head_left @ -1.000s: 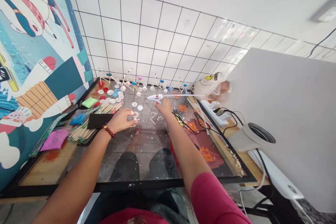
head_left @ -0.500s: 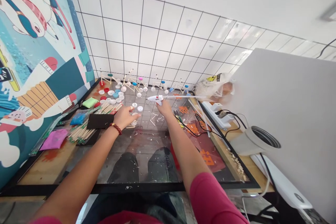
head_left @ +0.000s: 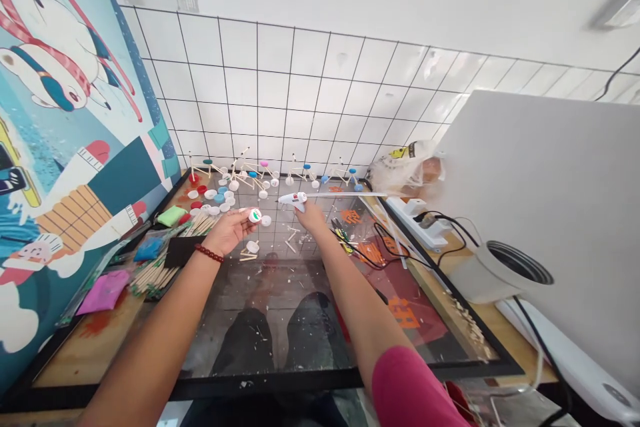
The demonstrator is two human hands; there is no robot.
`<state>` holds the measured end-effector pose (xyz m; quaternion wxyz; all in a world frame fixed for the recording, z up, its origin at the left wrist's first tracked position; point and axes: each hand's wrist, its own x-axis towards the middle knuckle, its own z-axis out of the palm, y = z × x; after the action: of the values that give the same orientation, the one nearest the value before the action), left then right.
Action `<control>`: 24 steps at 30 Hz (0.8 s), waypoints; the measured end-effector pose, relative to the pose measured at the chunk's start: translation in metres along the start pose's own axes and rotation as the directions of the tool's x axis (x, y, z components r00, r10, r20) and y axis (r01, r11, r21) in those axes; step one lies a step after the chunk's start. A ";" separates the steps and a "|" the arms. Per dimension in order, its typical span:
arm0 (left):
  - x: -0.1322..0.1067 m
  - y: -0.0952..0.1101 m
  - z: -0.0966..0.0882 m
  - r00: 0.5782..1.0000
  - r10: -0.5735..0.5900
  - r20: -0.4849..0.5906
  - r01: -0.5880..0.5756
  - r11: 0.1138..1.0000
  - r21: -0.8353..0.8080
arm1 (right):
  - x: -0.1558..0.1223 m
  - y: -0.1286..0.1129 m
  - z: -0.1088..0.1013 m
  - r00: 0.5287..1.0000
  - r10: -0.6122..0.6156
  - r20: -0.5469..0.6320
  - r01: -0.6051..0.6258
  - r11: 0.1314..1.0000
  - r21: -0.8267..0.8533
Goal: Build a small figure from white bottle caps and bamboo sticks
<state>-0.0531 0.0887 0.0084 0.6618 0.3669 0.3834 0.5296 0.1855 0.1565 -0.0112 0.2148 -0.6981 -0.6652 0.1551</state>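
Observation:
Between its thumb and fingers my left hand (head_left: 231,232) holds a white bottle cap (head_left: 255,215) with a green mark on its face, raised above the glass tabletop. My right hand (head_left: 311,217) is wrapped round the handle of a white glue gun (head_left: 293,199), whose nozzle points left towards the cap but stays apart from it. A long clear glue stick (head_left: 345,195) runs out of the gun's back end. Another white cap (head_left: 267,221) lies just right of the held one. Below my left hand, a white cap (head_left: 253,247) rests beside short wooden sticks (head_left: 248,257).
Small stick-and-cap figures (head_left: 300,173) stand along the back edge. Loose white, red and blue caps (head_left: 219,198) and bundled sticks (head_left: 155,273) lie left. On the right are scissors (head_left: 341,235), black cable, a power strip (head_left: 417,220) and a grey-white pot (head_left: 493,273).
My left hand has closed on a white cap and lifted it from the tabletop. My right hand keeps the glue gun at about the same place. The view has tilted slightly upward.

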 end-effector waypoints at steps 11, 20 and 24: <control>-0.007 -0.001 0.006 0.992 0.079 -0.098 -0.100 0.968 -0.231 | -0.001 -0.010 -0.004 0.997 -0.050 -0.056 0.061 0.978 0.201; -0.012 0.000 0.013 0.990 0.122 -0.064 -0.136 0.932 -0.336 | -0.082 -0.020 -0.034 0.912 -0.269 -0.310 0.388 0.813 0.434; -0.014 -0.003 0.019 0.994 0.105 0.037 -0.087 0.939 -0.333 | -0.127 -0.013 -0.033 0.821 -0.329 -0.467 0.527 0.751 0.397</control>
<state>-0.0367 0.0726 0.0161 0.6976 0.2829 0.2527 0.6079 0.1828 0.0271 0.0146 0.5424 -0.4571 -0.6914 0.1369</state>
